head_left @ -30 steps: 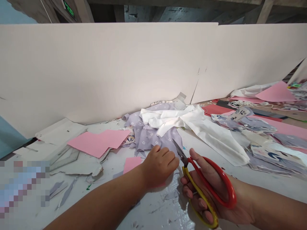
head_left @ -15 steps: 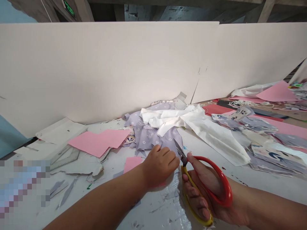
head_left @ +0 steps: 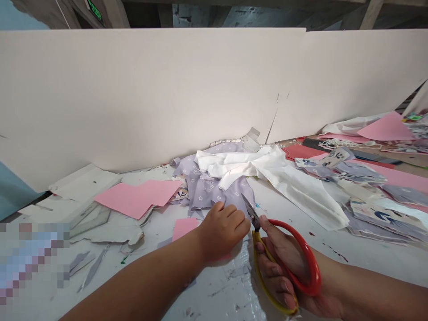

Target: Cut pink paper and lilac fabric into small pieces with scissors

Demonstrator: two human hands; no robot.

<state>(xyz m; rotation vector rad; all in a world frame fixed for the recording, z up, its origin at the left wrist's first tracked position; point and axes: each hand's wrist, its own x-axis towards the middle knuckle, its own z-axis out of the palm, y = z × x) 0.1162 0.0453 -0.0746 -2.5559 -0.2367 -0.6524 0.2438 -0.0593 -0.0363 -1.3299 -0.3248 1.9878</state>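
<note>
My right hand (head_left: 284, 267) grips scissors (head_left: 284, 256) with one red and one yellow handle, thumb through the red loop, fingers round the yellow one. The short blades point up and left at the edge of a lilac flowered cloth (head_left: 210, 189). My left hand (head_left: 222, 229) is closed into a fist, knuckles down, pressing on the near edge of that cloth and a pink paper piece (head_left: 183, 227) just left of the blades. What its fingers pinch is hidden. A white cloth (head_left: 277, 171) lies over the lilac one.
A tall white board (head_left: 167, 93) walls off the back of the white table (head_left: 214, 294). Pink paper (head_left: 137, 198) and white scraps (head_left: 100, 232) lie to the left. Printed fabric pieces (head_left: 368, 196) and pink and red sheets (head_left: 388, 129) cover the right side.
The scissor handles have closed together and my right hand has drawn slightly left toward the cloth. My left hand has stayed put.
</note>
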